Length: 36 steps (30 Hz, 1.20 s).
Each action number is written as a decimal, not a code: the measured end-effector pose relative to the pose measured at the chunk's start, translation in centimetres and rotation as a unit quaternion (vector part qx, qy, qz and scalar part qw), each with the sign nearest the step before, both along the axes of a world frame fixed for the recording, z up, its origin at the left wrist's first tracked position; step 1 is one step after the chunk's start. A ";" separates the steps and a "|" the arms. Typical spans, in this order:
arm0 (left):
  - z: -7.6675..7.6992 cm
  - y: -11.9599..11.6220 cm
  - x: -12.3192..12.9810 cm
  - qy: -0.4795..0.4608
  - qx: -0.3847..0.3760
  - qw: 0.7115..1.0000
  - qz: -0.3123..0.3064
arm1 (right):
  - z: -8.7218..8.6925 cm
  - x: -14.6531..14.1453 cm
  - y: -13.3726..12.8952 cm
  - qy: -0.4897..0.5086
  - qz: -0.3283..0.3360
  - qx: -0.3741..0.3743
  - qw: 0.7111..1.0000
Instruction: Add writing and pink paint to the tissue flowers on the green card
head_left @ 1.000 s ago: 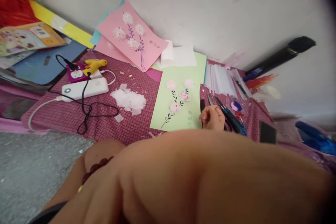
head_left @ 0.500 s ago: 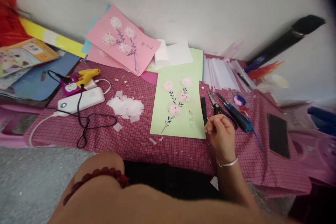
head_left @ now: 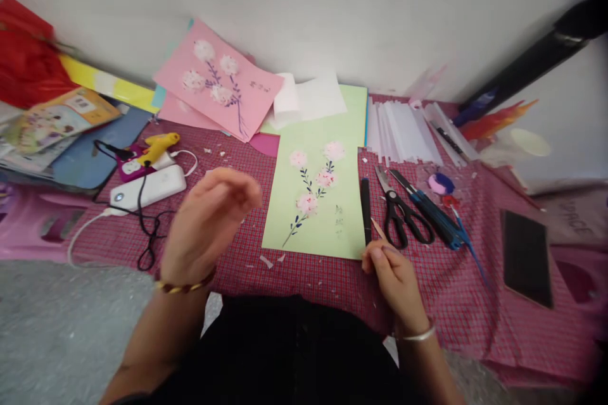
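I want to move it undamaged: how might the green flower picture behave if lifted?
The green flower picture would likely sag, looking like one thin, broad sheet. Its fluffy-looking pink flowers may be fragile. It probably weighs little, being paper-like.

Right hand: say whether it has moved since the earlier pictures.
Yes: judged against the scissors, the right hand has moved lower in the view.

- Light: even, moderately bright; source cannot be told.
- Wall (head_left: 332, 19): pale grey-white, dimming toward the upper corners.
- Shadows: faint, soft-edged.
- Left hand (head_left: 206, 228): fingertips blurred.
- Green sheet (head_left: 327, 228): handwriting smeared, unreadable.
- Right margin: black tube (head_left: 527, 63) looks stretched; upper corner blacked out.
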<state>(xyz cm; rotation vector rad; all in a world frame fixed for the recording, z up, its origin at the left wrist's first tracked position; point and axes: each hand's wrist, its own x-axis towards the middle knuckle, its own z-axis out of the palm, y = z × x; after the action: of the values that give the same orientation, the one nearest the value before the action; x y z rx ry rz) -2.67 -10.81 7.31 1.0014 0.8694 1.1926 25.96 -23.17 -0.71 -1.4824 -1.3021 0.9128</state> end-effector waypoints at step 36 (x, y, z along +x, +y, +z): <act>-4.7 6.1 2.6 0.121 0.012 0.988 0.090 | 2.4 -1.8 1.1 -0.175 0.085 0.083 0.977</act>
<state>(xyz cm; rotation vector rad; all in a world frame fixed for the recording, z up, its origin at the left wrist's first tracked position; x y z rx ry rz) -0.10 -4.67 2.65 1.1224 1.1597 1.2520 24.17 -22.08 1.69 -1.4579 -1.7407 0.6465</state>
